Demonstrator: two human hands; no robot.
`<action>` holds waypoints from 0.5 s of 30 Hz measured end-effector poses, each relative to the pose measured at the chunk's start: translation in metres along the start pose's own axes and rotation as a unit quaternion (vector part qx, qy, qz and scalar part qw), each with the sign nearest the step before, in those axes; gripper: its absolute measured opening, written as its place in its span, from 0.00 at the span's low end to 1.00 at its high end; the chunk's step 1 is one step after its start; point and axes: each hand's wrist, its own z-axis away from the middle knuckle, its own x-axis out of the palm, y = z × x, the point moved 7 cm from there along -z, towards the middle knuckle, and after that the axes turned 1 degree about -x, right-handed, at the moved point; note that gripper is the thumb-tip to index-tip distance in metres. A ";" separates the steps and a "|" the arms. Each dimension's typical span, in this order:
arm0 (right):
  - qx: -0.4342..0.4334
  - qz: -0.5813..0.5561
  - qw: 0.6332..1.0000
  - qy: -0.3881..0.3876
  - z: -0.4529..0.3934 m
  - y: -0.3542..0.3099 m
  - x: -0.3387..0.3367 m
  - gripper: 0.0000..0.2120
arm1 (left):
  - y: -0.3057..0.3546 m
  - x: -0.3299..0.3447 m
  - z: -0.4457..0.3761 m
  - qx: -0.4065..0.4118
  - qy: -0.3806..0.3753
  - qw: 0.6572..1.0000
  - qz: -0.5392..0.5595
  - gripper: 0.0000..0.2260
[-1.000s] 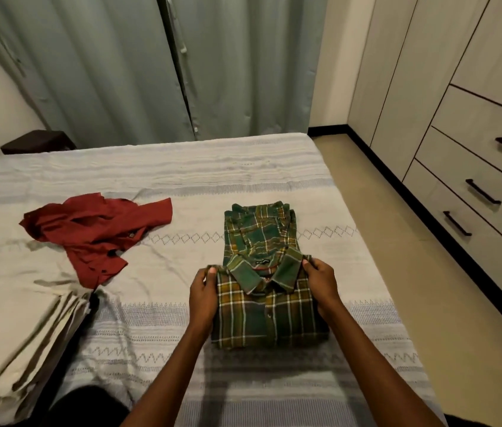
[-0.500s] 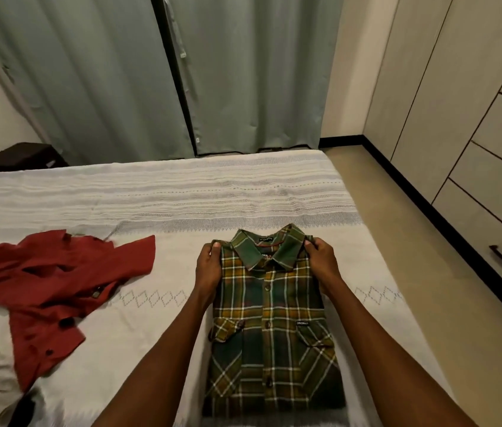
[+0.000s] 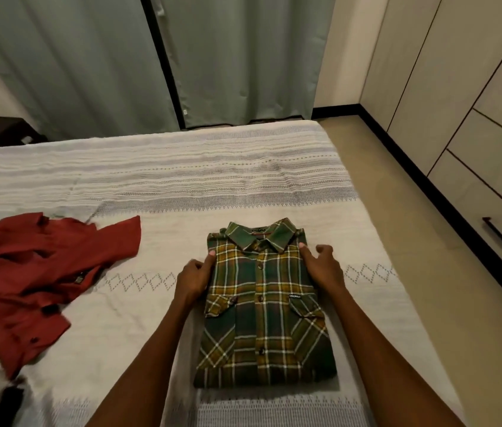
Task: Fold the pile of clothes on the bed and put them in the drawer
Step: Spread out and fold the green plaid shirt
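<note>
plaid shirt (image 3: 263, 306) now flipped collar-up, folded | left hand (image 3: 192, 277), right hand (image 3: 323, 268) loosening on edges | red shirt (image 3: 37, 272) 9 o'clock, unfolded

The red garment (image 3: 37, 272) at the bed's (image 3: 212, 167) left edge is cut off by the picture's left side, and its crumpled folds hide its own shape. Below it, at the bed's near left corner, pale cloth and a dark thing (image 3: 6, 402) run out of the frame and cannot be told apart. The left hand (image 3: 192, 277) hides its fingers beside the plaid shirt's (image 3: 262, 318) edge; only the thumb tip shows. Both forearms leave the bottom edge. The small label on the shirt's pocket is too small to read. The drawers (image 3: 490, 192) along the right edge are cut off, one handle half shown. A dark piece of furniture (image 3: 0, 131) beyond the bed's far left corner is partly hidden.
</note>
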 end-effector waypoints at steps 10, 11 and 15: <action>-0.008 -0.013 0.997 -0.076 0.152 0.072 0.005 0.26 | -0.041 0.010 0.170 0.018 -0.139 0.989 0.056 0.14; -0.029 0.000 0.997 -0.067 0.170 0.077 0.001 0.22 | -0.045 0.007 0.185 0.024 -0.126 0.990 0.054 0.15; -0.065 0.004 0.997 -0.048 0.221 0.101 -0.007 0.17 | -0.064 0.006 0.234 0.000 -0.133 0.989 0.071 0.17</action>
